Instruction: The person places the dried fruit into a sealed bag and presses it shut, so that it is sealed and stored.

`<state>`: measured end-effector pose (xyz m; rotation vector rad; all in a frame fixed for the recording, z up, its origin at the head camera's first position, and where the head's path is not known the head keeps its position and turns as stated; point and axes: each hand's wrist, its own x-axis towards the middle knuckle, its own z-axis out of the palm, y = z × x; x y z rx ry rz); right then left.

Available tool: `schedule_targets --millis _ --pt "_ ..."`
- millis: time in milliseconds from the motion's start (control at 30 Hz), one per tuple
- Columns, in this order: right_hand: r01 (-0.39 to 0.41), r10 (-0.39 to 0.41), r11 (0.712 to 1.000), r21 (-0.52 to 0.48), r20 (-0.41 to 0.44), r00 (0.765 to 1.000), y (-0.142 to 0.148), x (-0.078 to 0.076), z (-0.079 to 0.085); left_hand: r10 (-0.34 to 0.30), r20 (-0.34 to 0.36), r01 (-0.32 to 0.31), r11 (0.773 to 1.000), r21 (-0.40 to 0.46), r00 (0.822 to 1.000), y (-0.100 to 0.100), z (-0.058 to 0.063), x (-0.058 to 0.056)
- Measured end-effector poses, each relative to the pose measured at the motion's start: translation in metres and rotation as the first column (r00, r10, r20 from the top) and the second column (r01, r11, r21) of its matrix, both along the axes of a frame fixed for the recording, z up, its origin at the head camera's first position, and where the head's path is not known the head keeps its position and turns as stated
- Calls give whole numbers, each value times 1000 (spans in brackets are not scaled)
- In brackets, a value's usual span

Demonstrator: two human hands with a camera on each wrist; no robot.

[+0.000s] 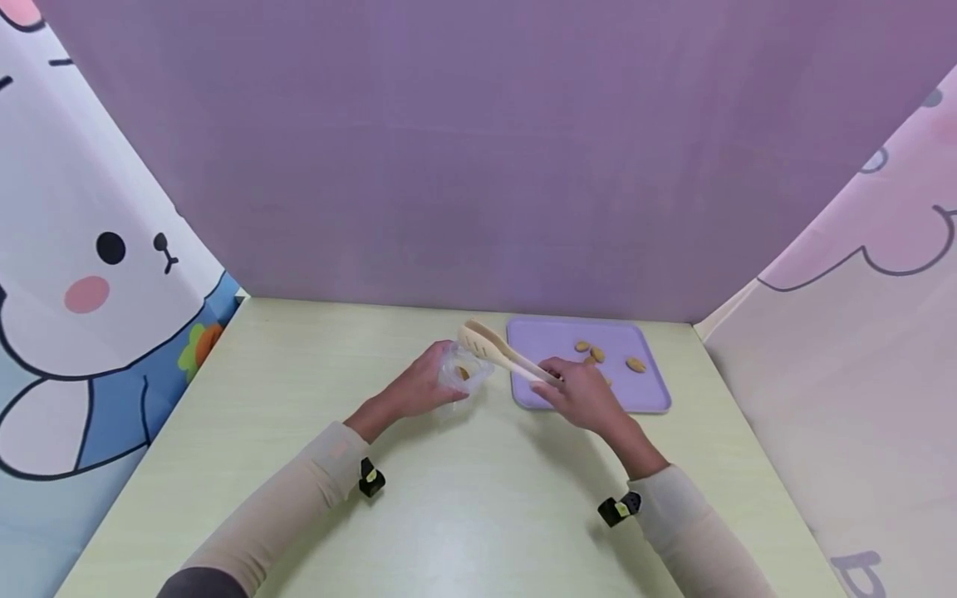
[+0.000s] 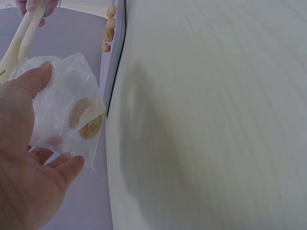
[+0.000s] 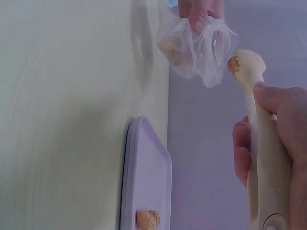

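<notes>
Cropped sleeves (image 1: 299, 498) end in left hand (image 1: 419, 384) pinching a bag (image 2: 62, 105), right hand (image 1: 588, 399) gripping tongs (image 3: 272, 160) that half hide a nut (image 3: 233, 64).

Glossy plastic bag (image 2: 60, 103), matt tongs (image 3: 269, 151)

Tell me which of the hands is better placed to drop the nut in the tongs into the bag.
Probably the right hand: it holds the tongs, whose tips carry a nut close to the clear bag. The left hand is occupied holding that bag.
</notes>
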<state>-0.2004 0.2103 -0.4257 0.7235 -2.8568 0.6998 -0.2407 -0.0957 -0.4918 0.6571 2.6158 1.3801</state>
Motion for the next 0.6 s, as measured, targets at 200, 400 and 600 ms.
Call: schedule_targets --millis 200,400,600 --pt "0 0 1000 6 0 1000 -3 0 0 10 -4 -10 1000 -7 1000 1 1 1" --pt "10 -9 1000 -23 20 1000 -2 0 1 25 5 -25 1000 -8 1000 2 1 1" --pt "36 -36 999 -7 25 999 5 -1 -1 25 6 -25 1000 -9 1000 1 1 0"
